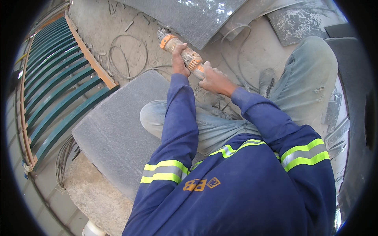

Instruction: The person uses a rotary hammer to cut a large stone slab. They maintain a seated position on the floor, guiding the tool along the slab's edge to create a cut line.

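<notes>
A dust-covered orange angle grinder [175,45] is held in both hands, its head pointing away from me toward the upper left. My left hand [180,61] wraps round the body near its middle. Behind it, my right hand [216,80] is closed round the rear end. The grinder's head lies close to the edge of a large grey slab [185,17]; whether they touch I cannot tell. The disc is not clearly visible.
Another grey slab [118,122] lies at my left knee. A thin cable [147,55] loops over the dusty floor. Green slats in an orange frame [90,55] stand at the left. Dusty grey sheets [295,23] lie at the upper right; broken pieces [336,118] lie beside my right leg.
</notes>
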A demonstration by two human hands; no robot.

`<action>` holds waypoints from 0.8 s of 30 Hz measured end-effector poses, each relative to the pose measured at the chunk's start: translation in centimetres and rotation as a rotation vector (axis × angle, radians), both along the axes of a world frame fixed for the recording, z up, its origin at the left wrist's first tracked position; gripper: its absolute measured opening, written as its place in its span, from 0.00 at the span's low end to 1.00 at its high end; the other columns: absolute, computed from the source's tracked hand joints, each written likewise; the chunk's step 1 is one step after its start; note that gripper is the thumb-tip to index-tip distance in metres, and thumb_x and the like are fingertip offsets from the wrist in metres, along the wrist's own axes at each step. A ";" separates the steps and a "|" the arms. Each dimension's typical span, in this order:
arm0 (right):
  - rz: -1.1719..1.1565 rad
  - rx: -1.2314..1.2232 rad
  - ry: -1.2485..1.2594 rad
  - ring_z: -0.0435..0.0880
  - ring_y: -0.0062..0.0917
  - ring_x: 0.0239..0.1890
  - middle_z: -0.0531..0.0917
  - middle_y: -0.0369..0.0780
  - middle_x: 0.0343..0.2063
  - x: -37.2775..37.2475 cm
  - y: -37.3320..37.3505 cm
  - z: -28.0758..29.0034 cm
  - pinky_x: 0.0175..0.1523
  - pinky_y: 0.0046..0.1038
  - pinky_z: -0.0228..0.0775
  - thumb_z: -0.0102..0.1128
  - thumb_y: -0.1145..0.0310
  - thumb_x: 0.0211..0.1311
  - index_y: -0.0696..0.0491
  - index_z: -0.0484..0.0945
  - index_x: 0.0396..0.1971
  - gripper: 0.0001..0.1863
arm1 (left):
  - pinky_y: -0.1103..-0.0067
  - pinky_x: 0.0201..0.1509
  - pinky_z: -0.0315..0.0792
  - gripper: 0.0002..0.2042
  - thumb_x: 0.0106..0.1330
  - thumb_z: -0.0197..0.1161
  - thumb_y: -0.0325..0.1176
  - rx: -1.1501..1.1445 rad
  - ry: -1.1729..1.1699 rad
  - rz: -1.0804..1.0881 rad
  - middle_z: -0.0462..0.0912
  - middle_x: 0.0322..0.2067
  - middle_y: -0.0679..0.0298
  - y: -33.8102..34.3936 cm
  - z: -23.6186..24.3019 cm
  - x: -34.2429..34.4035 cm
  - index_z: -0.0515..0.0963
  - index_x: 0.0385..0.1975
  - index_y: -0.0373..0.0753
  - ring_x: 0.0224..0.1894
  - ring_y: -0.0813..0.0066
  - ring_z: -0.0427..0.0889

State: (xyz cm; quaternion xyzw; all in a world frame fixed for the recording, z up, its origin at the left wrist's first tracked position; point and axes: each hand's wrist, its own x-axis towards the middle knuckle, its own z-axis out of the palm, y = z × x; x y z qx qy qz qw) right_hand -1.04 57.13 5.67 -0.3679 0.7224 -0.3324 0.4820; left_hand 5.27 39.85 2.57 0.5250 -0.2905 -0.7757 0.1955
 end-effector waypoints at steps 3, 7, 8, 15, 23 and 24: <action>-0.004 0.018 0.028 0.82 0.57 0.45 0.81 0.61 0.37 0.0 0.0 0.1 0.48 0.49 0.73 0.62 0.65 0.54 0.62 0.61 0.42 0.24 | 0.63 0.35 0.83 0.14 0.60 0.64 0.36 0.006 0.006 -0.006 0.77 0.29 0.56 0.3 0.3 -0.3 0.71 0.39 0.37 0.28 0.61 0.83; -0.024 -0.006 0.018 0.83 0.59 0.42 0.81 0.61 0.34 0.3 1.3 0.1 0.46 0.50 0.73 0.61 0.66 0.54 0.62 0.60 0.42 0.23 | 0.67 0.34 0.81 0.18 0.56 0.67 0.35 -0.006 -0.009 0.006 0.76 0.31 0.59 2.0 1.7 -0.4 0.71 0.42 0.35 0.29 0.65 0.82; -0.022 -0.003 0.009 0.83 0.59 0.41 0.81 0.61 0.34 0.5 1.9 0.5 0.45 0.50 0.73 0.61 0.66 0.54 0.62 0.60 0.42 0.23 | 0.67 0.34 0.81 0.18 0.56 0.68 0.35 -0.015 -0.014 0.014 0.76 0.31 0.59 2.6 1.9 -0.1 0.72 0.42 0.35 0.29 0.65 0.82; -0.029 -0.010 -0.052 0.83 0.59 0.41 0.81 0.62 0.33 1.1 4.7 2.2 0.46 0.52 0.72 0.60 0.68 0.54 0.62 0.60 0.42 0.22 | 0.65 0.32 0.83 0.15 0.58 0.65 0.36 -0.023 -0.038 0.010 0.77 0.29 0.56 5.2 2.9 0.7 0.72 0.41 0.36 0.27 0.62 0.83; 0.008 0.037 -0.054 0.83 0.58 0.44 0.83 0.58 0.36 0.5 3.5 2.3 0.49 0.53 0.72 0.58 0.67 0.55 0.61 0.60 0.42 0.21 | 0.66 0.35 0.81 0.18 0.56 0.68 0.35 -0.022 -0.022 0.016 0.77 0.32 0.58 3.8 1.6 0.9 0.72 0.43 0.33 0.30 0.65 0.82; -0.009 0.009 -0.034 0.83 0.58 0.42 0.82 0.59 0.34 0.4 3.4 1.9 0.47 0.53 0.72 0.59 0.67 0.55 0.61 0.60 0.42 0.21 | 0.66 0.35 0.81 0.19 0.56 0.68 0.35 -0.013 -0.021 0.013 0.77 0.32 0.58 3.6 1.5 0.7 0.72 0.43 0.33 0.30 0.64 0.82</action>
